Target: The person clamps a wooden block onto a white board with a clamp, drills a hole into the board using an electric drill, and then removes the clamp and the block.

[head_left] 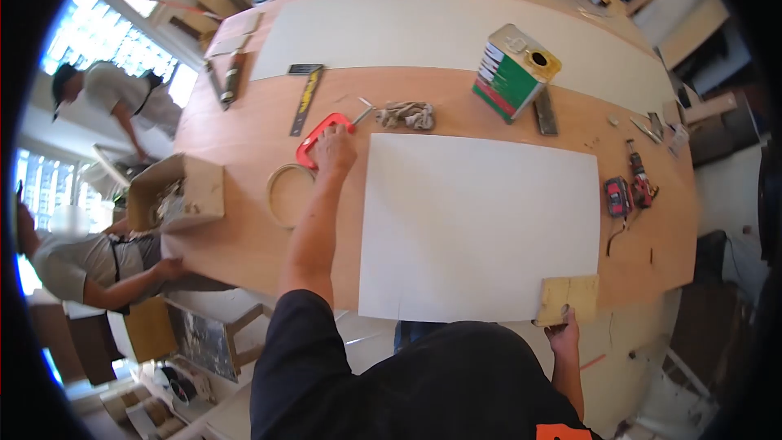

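My left hand (335, 149) is stretched forward over the table, its fingers closed on a red G-clamp (308, 149) whose metal screw points to the upper right. At the near right corner of a white sheet (481, 224), my right hand (562, 332) grips a small square wood block (560, 295) with a dark hole in it. The block overlaps the sheet's corner. A round tan ring (273, 204), like a roll of edging, lies beside my left forearm. Right of the clamp is a crumpled rag (406, 116).
A green and white metal can (509, 81) stands beyond the sheet. A try square (305, 102) lies far left; a red drill (641, 179) and battery (617, 197) lie right. A cardboard box (204, 187) sits at the left edge, near two people. A long white sheet (391, 28) covers the far side.
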Demonstrator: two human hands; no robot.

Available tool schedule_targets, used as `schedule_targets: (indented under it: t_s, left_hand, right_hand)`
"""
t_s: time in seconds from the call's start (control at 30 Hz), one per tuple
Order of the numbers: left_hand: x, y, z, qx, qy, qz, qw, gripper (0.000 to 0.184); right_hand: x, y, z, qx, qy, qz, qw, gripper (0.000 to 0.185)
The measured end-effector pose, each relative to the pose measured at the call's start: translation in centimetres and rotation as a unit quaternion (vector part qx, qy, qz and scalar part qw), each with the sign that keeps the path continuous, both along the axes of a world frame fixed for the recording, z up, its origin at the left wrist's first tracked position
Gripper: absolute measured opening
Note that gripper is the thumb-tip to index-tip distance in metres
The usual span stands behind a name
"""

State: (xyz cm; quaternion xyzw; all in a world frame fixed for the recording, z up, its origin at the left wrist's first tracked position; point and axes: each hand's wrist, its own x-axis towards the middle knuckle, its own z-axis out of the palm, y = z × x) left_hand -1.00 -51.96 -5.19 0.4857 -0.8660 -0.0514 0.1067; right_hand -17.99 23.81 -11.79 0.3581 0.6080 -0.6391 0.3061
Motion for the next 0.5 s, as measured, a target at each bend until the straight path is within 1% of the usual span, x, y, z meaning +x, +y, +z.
schedule_targets:
  t_s: [0.1,0.13,0.17,0.23,0.3,0.37,0.43,0.5]
  left_hand:
    - [-2.7,-3.0,-1.0,0.018,-0.05,-0.094,0.994,0.021]
    - [-3.5,-4.5,-2.5,0.025,-0.06,-0.119,0.991,0.023]
    - [-4.2,-5.9,-4.3,0.029,-0.071,-0.145,0.987,0.025]
    - [-4.9,-6.0,-2.9,0.028,-0.069,-0.139,0.987,0.028]
    - [-5.2,-6.9,-3.1,0.028,-0.094,-0.128,0.987,0.03]
    - [-5.7,-7.6,-3.8,0.018,-0.141,-0.153,0.978,0.034]
    - [-5.9,-6.4,-1.7,0.009,-0.184,-0.202,0.962,0.033]
    - [-6.1,-7.4,-2.8,0.003,-0.195,-0.198,0.961,0.027]
  right_hand:
    - [1.5,-0.3,1.3,0.088,-0.001,-0.056,0.994,0.074]
    - [2.2,-0.7,1.9,0.118,0.001,-0.082,0.99,0.078]
    - [3.1,-0.7,2.5,0.119,0.009,-0.073,0.99,0.08]
    - [5.2,-0.1,3.2,0.125,0.02,-0.051,0.991,0.083]
    - [6.8,1.0,2.4,0.132,0.002,-0.058,0.99,0.083]
    - [8.7,2.1,2.0,0.133,-0.014,-0.068,0.989,0.083]
    - [10.1,2.3,1.7,0.127,-0.012,-0.087,0.988,0.081]
    - [11.4,2.1,2.3,0.128,-0.007,-0.108,0.986,0.079]
